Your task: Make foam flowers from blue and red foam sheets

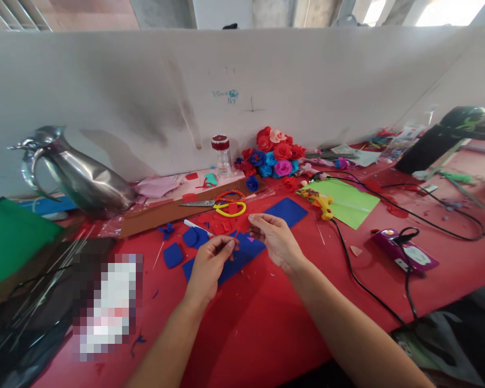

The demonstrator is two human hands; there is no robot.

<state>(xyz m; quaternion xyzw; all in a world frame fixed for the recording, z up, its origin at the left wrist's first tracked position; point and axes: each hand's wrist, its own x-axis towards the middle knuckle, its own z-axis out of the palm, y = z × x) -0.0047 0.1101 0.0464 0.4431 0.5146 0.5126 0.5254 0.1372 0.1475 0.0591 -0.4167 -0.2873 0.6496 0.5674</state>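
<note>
My left hand (210, 265) is closed, thumb against the forefinger, in front of the blue sheets in the middle of the table. Opposite it, my right hand (278, 241) is closed in a similar pinch, its fingertips a short way from the left ones. Whatever either pinch holds is too small to make out against the red behind. Under and behind the hands lies a blue paper sheet (248, 252). Cut blue petal shapes (173, 255) and a white pen (198, 227) lie left of them. Scissors with yellow handles (231, 209) rest just beyond, among red scraps.
A yellow glue gun (321, 202) lies right on green paper (350, 202), its black cord running toward me past a purple box (406, 252). Paper flowers (275, 153) and a glass jar (223, 159) stand behind. A metal jug (81, 175) and dark bottle (438, 140) flank them.
</note>
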